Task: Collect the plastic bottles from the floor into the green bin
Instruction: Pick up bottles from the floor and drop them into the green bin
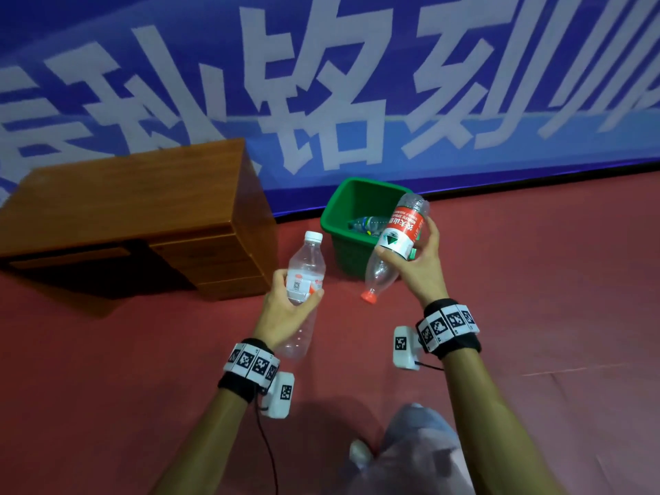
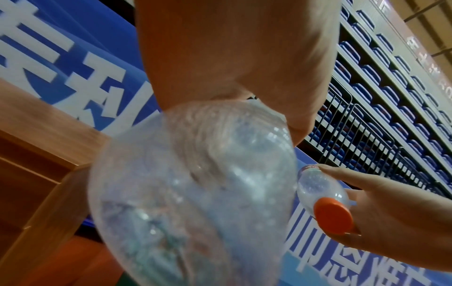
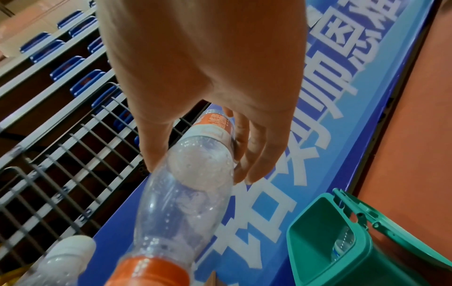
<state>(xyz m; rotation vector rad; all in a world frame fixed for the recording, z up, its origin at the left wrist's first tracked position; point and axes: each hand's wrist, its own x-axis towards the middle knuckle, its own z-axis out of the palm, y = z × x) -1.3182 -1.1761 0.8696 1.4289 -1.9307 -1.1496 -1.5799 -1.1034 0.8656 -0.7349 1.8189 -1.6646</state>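
Bottles fill both our hands, so we judge the carrying step is nearly over and the drop is next. Our left hand [image 1: 285, 309] has its fingers and thumb curled round the middle of a clear bottle with a white cap [image 1: 303, 280], held roughly upright, cap up, above the red floor [image 1: 535, 280] and short of the green bin [image 1: 343, 209]. Our right hand [image 1: 421, 259] grips the red-labelled bottle [image 1: 396, 241] round its label, tilted with the orange cap pointing down and toward us, its base reaching over the bin's near rim. Inside the bin at least one bottle already lies. A wooden cabinet [image 1: 143, 216] stands just left of the bin, against the blue banner [image 1: 357, 83]. Next, we think, the right hand must go a little further over the opening before loosening its fingers, then the left must follow; letting go too early would probably bounce a light bottle off the rim.
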